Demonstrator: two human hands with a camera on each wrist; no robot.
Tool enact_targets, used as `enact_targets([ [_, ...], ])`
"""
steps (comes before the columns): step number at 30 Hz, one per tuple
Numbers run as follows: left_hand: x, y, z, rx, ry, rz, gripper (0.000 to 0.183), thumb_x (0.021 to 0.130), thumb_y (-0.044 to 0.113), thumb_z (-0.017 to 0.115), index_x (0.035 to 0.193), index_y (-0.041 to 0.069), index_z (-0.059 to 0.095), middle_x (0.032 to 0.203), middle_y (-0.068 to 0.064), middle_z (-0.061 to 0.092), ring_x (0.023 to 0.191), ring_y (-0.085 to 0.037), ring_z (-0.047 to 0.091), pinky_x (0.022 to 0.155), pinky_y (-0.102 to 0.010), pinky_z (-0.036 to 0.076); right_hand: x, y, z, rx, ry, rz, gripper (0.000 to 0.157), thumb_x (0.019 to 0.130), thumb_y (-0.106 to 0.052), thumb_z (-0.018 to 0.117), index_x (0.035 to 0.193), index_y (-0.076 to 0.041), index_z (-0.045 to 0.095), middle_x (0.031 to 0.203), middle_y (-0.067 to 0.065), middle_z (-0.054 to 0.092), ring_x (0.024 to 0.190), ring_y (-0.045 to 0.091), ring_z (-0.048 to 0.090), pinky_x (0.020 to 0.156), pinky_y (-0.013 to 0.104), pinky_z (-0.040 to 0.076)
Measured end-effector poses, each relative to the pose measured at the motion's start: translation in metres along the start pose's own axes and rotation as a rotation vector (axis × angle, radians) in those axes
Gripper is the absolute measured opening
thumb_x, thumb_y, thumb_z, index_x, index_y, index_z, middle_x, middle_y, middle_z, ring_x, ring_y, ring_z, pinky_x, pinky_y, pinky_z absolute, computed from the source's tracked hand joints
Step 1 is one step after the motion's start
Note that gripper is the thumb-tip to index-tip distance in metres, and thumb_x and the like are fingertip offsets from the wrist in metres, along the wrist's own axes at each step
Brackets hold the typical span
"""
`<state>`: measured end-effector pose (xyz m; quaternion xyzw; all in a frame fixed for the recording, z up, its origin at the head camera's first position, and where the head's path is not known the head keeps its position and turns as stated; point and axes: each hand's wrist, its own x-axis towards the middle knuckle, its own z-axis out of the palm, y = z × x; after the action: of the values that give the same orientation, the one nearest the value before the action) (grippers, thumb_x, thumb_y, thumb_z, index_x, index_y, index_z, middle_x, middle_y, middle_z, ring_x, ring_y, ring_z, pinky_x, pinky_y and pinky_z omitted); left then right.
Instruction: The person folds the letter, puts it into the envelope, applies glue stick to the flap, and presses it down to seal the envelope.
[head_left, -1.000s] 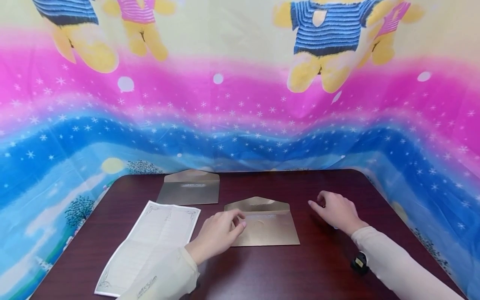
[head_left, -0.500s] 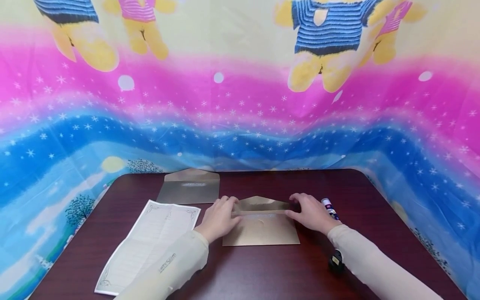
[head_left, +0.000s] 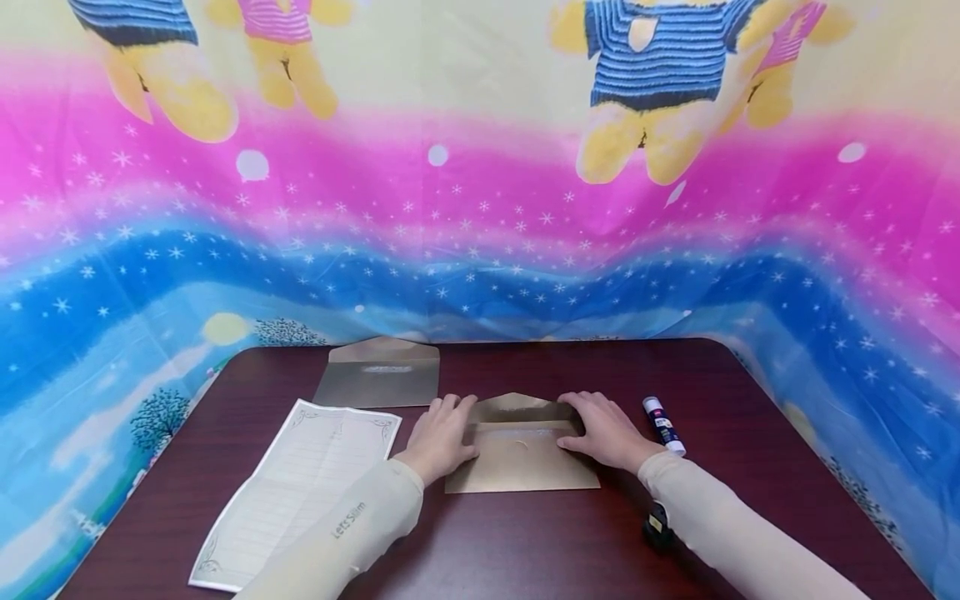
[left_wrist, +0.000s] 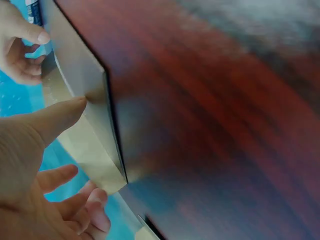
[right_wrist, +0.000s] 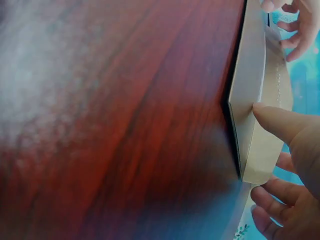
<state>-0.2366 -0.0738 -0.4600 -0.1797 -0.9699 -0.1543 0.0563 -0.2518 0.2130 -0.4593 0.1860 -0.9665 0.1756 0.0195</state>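
A gold envelope (head_left: 525, 467) lies on the dark wooden table, its pointed flap (head_left: 513, 403) raised on the far side. At the envelope's left side is my left hand (head_left: 441, 437), its thumb touching the front panel and its loosely bent fingers near the flap's left corner. My right hand (head_left: 603, 432) mirrors it on the right, thumb on the panel near the pocket edge, fingers at the flap's right corner. Both wrist views show thumb and fingers spread apart around the envelope's end. A pale strip of glue shows along the upper panel.
A glue stick (head_left: 662, 425) lies right of my right hand. On the left is a creased sheet of bordered paper (head_left: 300, 492). Behind it lies a second envelope (head_left: 382, 387) with its flap raised. A colourful printed curtain (head_left: 480, 208) hangs along the table's (head_left: 510, 550) back edge.
My right hand has moved left from beside the glue stick, uncovering it, to the envelope. My left hand has shifted back slightly to the envelope's left side. The envelope stays in place.
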Motion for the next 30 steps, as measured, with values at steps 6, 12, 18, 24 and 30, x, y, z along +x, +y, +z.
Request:
enact_targets([
  [6, -0.004, 0.000, 0.004, 0.072, 0.072, 0.047, 0.068, 0.075, 0.030, 0.090, 0.134, 0.012, 0.060, 0.110, -0.010, 0.061, 0.100, -0.029, 0.056, 0.082, -0.042, 0.049, -0.003, -0.002, 0.001, -0.065, 0.029, -0.075, 0.051, 0.083, -0.030, 0.084, 0.127, -0.011, 0.065, 0.121, 0.007, 0.069, 0.111, 0.026, 0.059, 0.101, 0.050, 0.048],
  [12, -0.007, 0.002, 0.005, 0.145, 0.087, 0.076, 0.053, 0.079, 0.034, 0.087, 0.124, 0.015, 0.068, 0.103, -0.006, 0.062, 0.095, -0.024, 0.056, 0.079, -0.038, 0.047, -0.006, -0.009, 0.002, -0.157, 0.046, -0.200, 0.043, 0.085, -0.026, 0.082, 0.124, -0.011, 0.068, 0.119, 0.006, 0.070, 0.110, 0.026, 0.061, 0.096, 0.048, 0.050],
  [18, -0.010, 0.004, 0.007, 0.174, 0.086, 0.107, 0.037, 0.084, 0.032, 0.082, 0.116, 0.016, 0.073, 0.103, -0.004, 0.066, 0.094, -0.024, 0.058, 0.076, -0.037, 0.048, -0.011, -0.018, 0.005, -0.201, -0.010, -0.242, 0.043, 0.090, -0.033, 0.077, 0.129, -0.017, 0.069, 0.121, 0.005, 0.068, 0.110, 0.023, 0.060, 0.095, 0.045, 0.051],
  [24, -0.013, 0.008, 0.010, 0.201, 0.074, 0.119, 0.026, 0.088, 0.035, 0.076, 0.106, 0.016, 0.077, 0.096, -0.003, 0.066, 0.090, -0.023, 0.060, 0.072, -0.037, 0.051, -0.014, -0.023, 0.008, -0.213, -0.057, -0.256, 0.040, 0.093, -0.036, 0.073, 0.127, -0.017, 0.071, 0.117, 0.004, 0.066, 0.100, 0.018, 0.058, 0.087, 0.040, 0.052],
  [30, -0.015, 0.015, 0.008, 0.221, 0.072, 0.121, 0.028, 0.088, 0.037, 0.072, 0.098, 0.011, 0.075, 0.095, -0.006, 0.065, 0.087, -0.026, 0.061, 0.072, -0.041, 0.053, -0.014, -0.025, 0.008, -0.216, -0.072, -0.258, 0.040, 0.093, -0.035, 0.073, 0.128, -0.016, 0.071, 0.114, 0.003, 0.064, 0.096, 0.017, 0.057, 0.083, 0.038, 0.053],
])
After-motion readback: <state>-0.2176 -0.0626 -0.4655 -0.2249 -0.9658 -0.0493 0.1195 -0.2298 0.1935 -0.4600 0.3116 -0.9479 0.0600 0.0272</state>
